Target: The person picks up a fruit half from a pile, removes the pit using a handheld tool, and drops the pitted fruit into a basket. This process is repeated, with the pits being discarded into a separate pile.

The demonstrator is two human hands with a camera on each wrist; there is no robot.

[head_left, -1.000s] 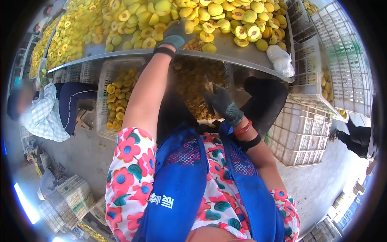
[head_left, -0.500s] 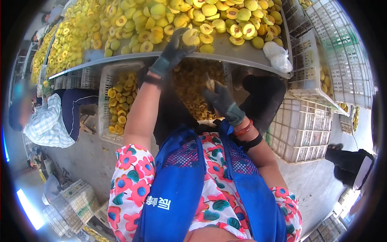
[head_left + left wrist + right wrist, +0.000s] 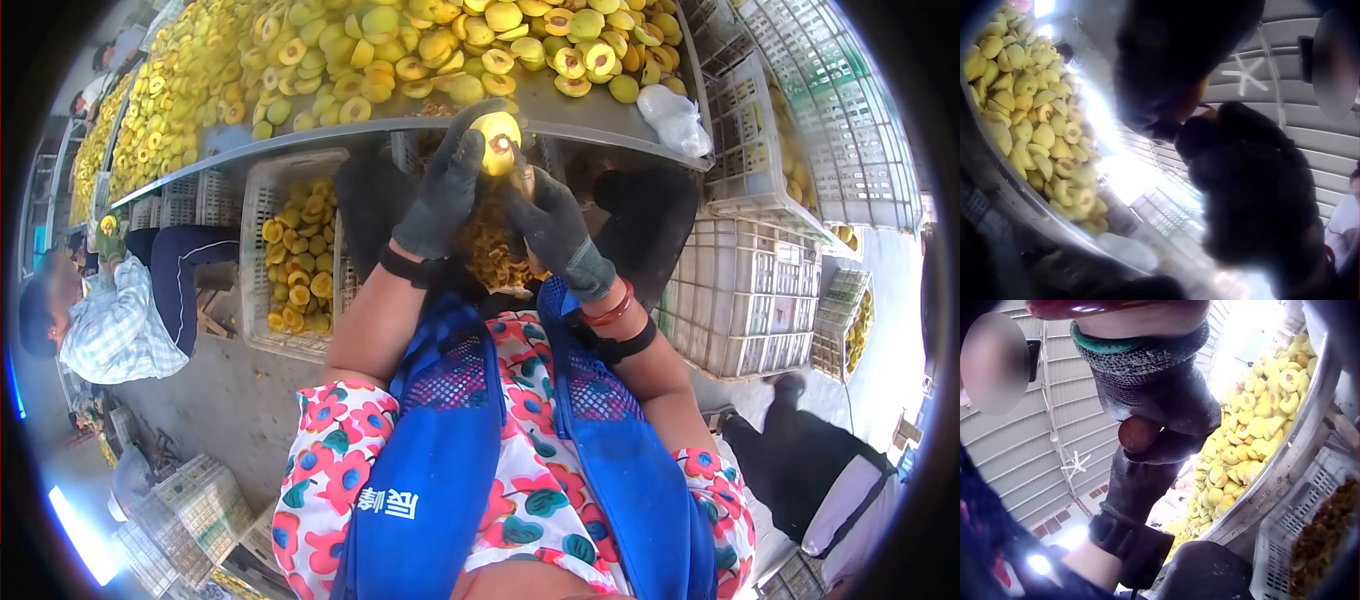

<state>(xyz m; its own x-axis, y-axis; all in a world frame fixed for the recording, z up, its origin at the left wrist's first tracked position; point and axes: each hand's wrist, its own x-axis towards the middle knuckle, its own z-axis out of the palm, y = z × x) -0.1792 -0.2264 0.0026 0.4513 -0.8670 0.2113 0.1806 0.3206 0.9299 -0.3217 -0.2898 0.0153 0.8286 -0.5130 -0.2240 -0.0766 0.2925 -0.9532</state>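
Note:
In the head view, my gloved left hand (image 3: 447, 192) holds a yellow fruit half (image 3: 498, 140), its cut face and brown centre turned up. My gloved right hand (image 3: 553, 222) grips a small tool by its light handle (image 3: 524, 180), right against the fruit's lower edge; the tool's tip cannot be made out. The wrist views show both hands close together, with the round brown end of the handle (image 3: 1138, 435) sticking out of my right fist. Both hands are above a crate of brownish-yellow scraps (image 3: 497, 262), just off the metal table's edge (image 3: 380, 126).
Many halved fruits (image 3: 330, 50) cover the metal table. A plastic bag (image 3: 672, 122) lies at its right corner. A crate of fruit halves (image 3: 300, 255) stands at the left, stacked white crates (image 3: 740, 300) at the right. One person (image 3: 120, 315) sits at left; another (image 3: 820, 470) is at lower right.
My left hand has come back from the fruit pile towards my body with a fruit half. It now meets my right hand, which has stayed nearly in place. The person at lower right has moved closer.

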